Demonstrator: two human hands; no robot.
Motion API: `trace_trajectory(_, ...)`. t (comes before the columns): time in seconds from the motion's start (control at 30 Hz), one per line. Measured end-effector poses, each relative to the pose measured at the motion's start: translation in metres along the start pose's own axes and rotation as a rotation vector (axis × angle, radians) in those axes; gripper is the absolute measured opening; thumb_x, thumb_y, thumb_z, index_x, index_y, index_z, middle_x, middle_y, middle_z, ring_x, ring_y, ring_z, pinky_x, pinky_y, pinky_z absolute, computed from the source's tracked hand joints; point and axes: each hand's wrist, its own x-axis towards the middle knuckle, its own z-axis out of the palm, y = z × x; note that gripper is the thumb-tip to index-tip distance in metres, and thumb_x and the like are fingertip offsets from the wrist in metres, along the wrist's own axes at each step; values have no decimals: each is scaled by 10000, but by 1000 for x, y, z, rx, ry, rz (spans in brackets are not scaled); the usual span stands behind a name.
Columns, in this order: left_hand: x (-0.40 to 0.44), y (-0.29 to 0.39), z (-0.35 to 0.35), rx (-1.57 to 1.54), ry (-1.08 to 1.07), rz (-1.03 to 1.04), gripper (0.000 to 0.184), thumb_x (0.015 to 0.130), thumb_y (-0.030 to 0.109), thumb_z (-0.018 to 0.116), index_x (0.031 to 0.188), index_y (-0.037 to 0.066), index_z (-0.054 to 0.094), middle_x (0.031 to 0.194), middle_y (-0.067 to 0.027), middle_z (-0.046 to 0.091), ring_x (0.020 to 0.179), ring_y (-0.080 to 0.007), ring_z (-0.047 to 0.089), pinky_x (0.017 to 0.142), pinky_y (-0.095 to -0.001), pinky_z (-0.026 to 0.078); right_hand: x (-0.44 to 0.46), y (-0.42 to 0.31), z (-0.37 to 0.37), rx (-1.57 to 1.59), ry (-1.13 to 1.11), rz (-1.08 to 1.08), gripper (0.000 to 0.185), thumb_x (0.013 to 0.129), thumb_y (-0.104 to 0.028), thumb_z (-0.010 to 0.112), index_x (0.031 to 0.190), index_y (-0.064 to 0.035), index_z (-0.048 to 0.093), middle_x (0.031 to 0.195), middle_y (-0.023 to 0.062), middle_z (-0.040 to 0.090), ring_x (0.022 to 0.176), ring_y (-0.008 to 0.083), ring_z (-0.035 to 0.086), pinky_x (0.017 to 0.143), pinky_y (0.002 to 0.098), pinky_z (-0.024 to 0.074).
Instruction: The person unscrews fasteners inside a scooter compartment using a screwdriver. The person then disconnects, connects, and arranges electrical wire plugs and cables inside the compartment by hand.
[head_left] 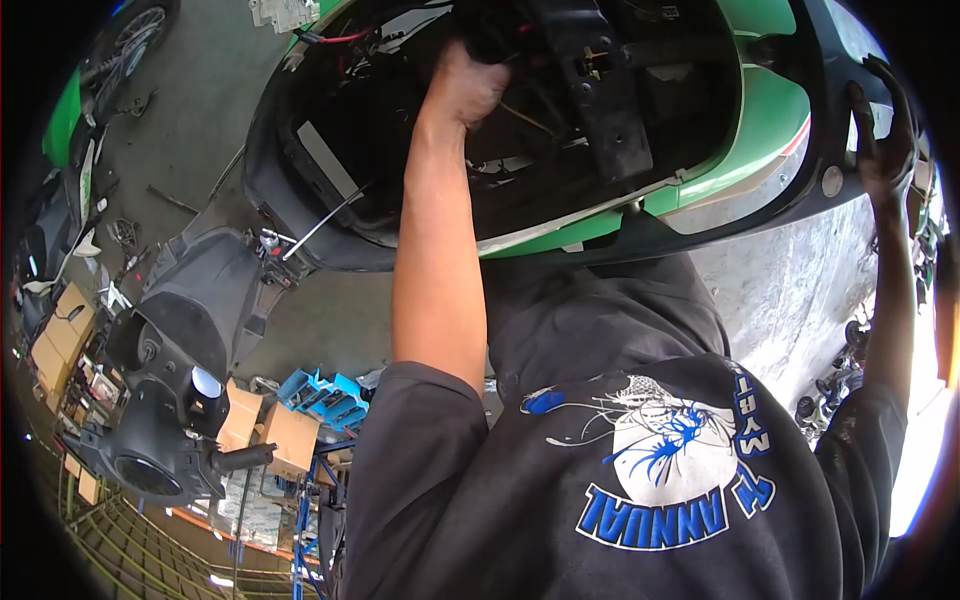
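Note:
My left hand (pixel 470 85) is inside the dark opening of a scooter body with green panels (pixel 770 115). Its fingers are curled closed, and whatever they grip is hidden in shadow and slightly blurred. Wires and a black crossbar (pixel 605 95) lie around it. At the far right, my right hand (pixel 885 150) rests with fingers spread on the black end trim (pixel 835 130) of the scooter. A thin metal rod (pixel 325 222) slants out near the front edge of the opening.
The scooter's black front section with handlebar (pixel 165 430) stands at left. Behind it are cardboard boxes (pixel 290 440), blue plastic parts (pixel 325 400) and a blue rack (pixel 310 510). Another motorcycle (pixel 75 180) is at far left. Loose parts (pixel 840 375) lie at right.

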Motion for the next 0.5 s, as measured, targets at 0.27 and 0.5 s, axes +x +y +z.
trace_trajectory(0.27,32,-63,-10,11,-169,119,311,861,-10,570,1169,0,613,1141,-152,650,947,-264,651,859,-376,530,-8,29,1,-44,-82,34,427,930,-400,637,1244,-111,621,1173,172,665,1091,342,639,948,407,482)
trace_trajectory(0.5,4,25,7,431,256,234,558,664,49,830,1179,25,615,996,-75,686,942,-189,638,790,-357,543,-10,15,3,-23,-70,86,386,926,-299,649,1245,-87,605,1215,166,643,1135,335,608,969,391,452)
